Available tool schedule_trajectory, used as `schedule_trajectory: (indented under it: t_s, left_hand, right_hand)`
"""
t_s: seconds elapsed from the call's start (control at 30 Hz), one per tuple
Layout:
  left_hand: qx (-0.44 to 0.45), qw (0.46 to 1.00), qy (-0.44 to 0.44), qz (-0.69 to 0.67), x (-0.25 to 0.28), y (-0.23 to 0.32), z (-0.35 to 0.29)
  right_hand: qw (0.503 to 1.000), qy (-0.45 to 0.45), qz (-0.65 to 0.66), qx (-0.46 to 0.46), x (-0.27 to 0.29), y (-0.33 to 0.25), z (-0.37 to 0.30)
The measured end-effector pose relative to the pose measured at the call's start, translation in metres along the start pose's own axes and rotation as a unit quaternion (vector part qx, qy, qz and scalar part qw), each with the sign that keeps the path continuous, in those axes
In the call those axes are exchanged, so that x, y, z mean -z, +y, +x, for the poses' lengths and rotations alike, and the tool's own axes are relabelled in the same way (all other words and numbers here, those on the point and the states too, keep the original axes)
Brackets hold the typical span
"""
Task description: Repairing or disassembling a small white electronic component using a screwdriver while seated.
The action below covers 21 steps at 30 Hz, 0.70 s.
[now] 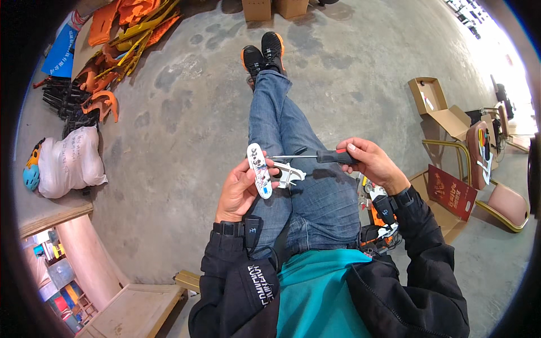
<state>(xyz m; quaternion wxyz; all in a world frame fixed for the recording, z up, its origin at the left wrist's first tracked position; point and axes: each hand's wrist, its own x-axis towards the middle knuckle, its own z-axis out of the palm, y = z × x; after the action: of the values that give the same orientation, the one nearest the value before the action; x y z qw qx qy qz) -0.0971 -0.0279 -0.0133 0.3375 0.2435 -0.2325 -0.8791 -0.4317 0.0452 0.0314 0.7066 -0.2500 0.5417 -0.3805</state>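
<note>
Over my crossed legs, my left hand (242,188) is closed round a white, rounded oblong plastic piece (259,172) with dark and coloured printing. Beside it, against the same fingers, is a white plastic bracket (290,176); whether the two are joined I cannot tell. My right hand (369,161) grips a screwdriver (332,156) by its black and red handle. Its metal shaft points left, with the tip by the white parts at my left fingers. Exactly what the tip touches is too small to make out.
By my right hip lies a jumble of white, orange and black parts (380,225). A red-lidded carton (451,191) and chairs (504,205) stand to the right, with an open cardboard box (428,96) beyond. Orange and yellow parts (107,62) and a white sack (73,163) are at left.
</note>
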Motion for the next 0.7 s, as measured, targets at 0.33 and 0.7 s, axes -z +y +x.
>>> schedule_trajectory:
  t_s: [0.33,0.7]
  left_hand:
    - [0.01,1.0,-0.014,0.01,-0.001,0.002,-0.002]
    - [0.018,0.999,-0.032,-0.006,-0.001,0.006,-0.002]
  right_hand:
    - [1.0,-0.011,-0.004,0.0,-0.002,-0.002,0.001]
    - [0.991,-0.007,0.133,0.015,-0.004,0.0,-0.001]
